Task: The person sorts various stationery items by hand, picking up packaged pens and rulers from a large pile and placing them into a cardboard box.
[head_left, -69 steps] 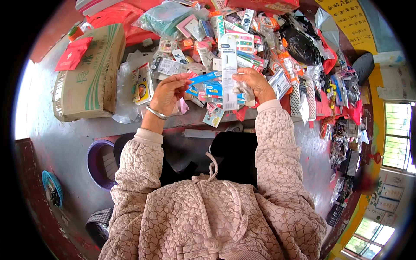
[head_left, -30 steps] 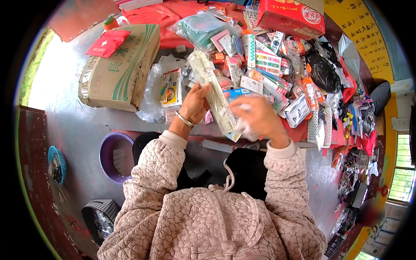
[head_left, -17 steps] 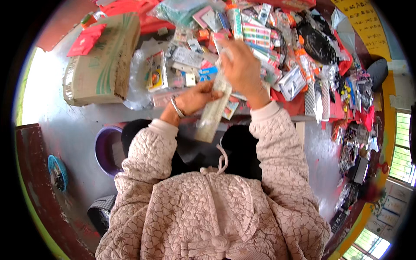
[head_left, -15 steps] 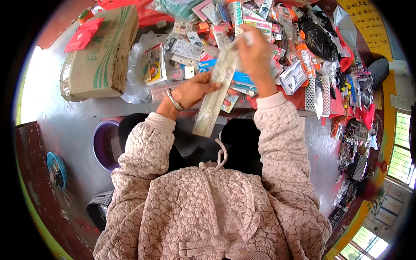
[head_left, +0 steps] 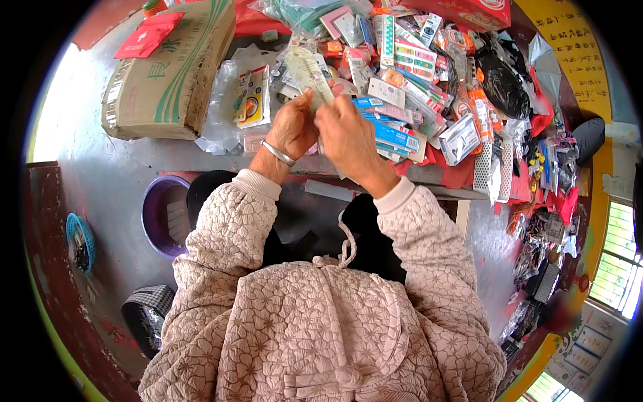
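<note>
A long, flat, pale greenish strip in a clear wrapper (head_left: 305, 70) rises from between my two hands, its far end over the pile. My left hand (head_left: 295, 127), a silver bangle at its wrist, is closed on the strip from the left side. Pressed close beside it, my right hand (head_left: 349, 139) has its fingers pinched together at the strip's near part. Those fingers hide the spot they grip. Just right of my hands lie blue packets (head_left: 395, 137) and a white card tag (head_left: 386, 92).
A large cardboard box (head_left: 157, 87) with a red packet (head_left: 149, 35) on top stands at the left. Small packaged goods, a black plastic bag (head_left: 501, 86) and white perforated baskets (head_left: 493, 171) fill the right. On the floor sits a purple basin (head_left: 153, 221).
The strip has swung away from my body, its free end now pointing to the far side. My right hand has come down and nearer, beside my left.
</note>
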Demonstrator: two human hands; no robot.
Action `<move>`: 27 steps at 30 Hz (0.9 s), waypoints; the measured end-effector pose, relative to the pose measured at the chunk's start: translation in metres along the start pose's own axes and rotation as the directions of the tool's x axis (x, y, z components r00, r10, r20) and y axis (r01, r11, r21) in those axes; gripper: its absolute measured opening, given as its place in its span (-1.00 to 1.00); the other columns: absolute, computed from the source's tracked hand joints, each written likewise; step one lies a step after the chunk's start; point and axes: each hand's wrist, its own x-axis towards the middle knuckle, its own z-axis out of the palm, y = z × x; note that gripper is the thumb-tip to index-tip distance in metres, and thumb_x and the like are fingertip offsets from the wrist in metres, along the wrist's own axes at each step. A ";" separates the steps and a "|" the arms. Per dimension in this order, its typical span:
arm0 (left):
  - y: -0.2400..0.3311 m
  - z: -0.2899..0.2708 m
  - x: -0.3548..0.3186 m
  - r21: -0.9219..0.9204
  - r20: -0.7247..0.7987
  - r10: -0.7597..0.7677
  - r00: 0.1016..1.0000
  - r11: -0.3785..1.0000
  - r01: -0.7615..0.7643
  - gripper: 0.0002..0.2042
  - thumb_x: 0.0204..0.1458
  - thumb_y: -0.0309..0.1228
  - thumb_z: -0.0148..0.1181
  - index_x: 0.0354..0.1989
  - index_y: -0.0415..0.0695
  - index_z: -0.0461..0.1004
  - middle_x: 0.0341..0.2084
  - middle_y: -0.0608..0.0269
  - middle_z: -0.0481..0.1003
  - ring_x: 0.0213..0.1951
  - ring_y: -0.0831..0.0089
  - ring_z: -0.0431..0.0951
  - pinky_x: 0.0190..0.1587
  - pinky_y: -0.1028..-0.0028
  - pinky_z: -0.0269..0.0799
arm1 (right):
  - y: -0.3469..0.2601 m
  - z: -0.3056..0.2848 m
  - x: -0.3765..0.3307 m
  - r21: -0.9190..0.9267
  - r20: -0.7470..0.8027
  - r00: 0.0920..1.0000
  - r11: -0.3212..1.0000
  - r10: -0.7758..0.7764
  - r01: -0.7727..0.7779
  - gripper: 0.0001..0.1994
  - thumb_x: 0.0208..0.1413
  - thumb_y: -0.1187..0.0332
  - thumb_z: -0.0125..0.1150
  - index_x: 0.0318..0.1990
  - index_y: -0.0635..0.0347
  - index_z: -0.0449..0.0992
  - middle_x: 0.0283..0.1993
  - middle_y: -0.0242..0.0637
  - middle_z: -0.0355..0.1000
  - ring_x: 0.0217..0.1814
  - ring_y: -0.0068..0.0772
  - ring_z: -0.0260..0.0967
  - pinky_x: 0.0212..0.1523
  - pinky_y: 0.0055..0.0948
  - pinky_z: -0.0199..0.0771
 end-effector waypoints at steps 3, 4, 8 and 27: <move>0.012 0.008 -0.003 0.001 0.072 0.121 0.990 0.993 -0.121 -0.56 0.18 -0.22 -0.26 0.15 -0.22 0.05 0.09 0.07 0.21 0.12 0.23 0.24 0.14 0.21 0.16 | -0.003 -0.007 -0.014 -0.034 0.108 0.987 0.992 -0.119 0.123 -0.90 -0.08 0.43 0.11 -0.40 0.20 0.35 -0.38 -0.19 0.23 -0.37 -0.13 0.32 -0.43 -0.31 0.34; 0.017 0.007 -0.004 0.022 0.085 0.162 0.983 0.986 -0.164 -0.55 0.18 -0.24 -0.26 0.17 -0.24 -0.02 0.14 0.01 0.13 0.15 0.21 0.20 0.14 0.19 0.17 | -0.003 -0.014 -0.019 -0.008 0.145 0.985 0.995 -0.097 0.099 -0.91 -0.08 0.42 0.11 -0.41 0.20 0.37 -0.39 -0.20 0.24 -0.36 -0.13 0.32 -0.44 -0.30 0.34; 0.028 0.005 -0.004 0.029 0.110 0.250 0.962 0.967 -0.255 -0.55 0.17 -0.26 -0.21 0.16 -0.25 0.00 0.13 -0.04 0.14 0.15 0.21 0.21 0.10 0.26 0.26 | 0.020 -0.054 -0.038 0.083 0.275 0.954 0.985 0.121 -0.149 -0.89 -0.07 0.36 0.10 -0.45 0.20 0.43 -0.45 -0.20 0.34 -0.38 -0.10 0.34 -0.43 -0.29 0.33; -0.015 0.017 -0.020 0.265 0.152 -0.410 0.899 0.894 0.362 -0.49 0.10 -0.01 -0.16 0.05 -0.18 0.19 -0.10 0.12 0.38 -0.14 0.28 0.46 -0.14 0.17 0.43 | 0.039 -0.028 0.002 0.071 -0.336 0.917 0.977 0.213 -0.201 -0.87 -0.01 0.37 0.06 -0.30 0.12 0.32 -0.33 -0.22 0.29 -0.42 -0.07 0.35 -0.50 -0.18 0.35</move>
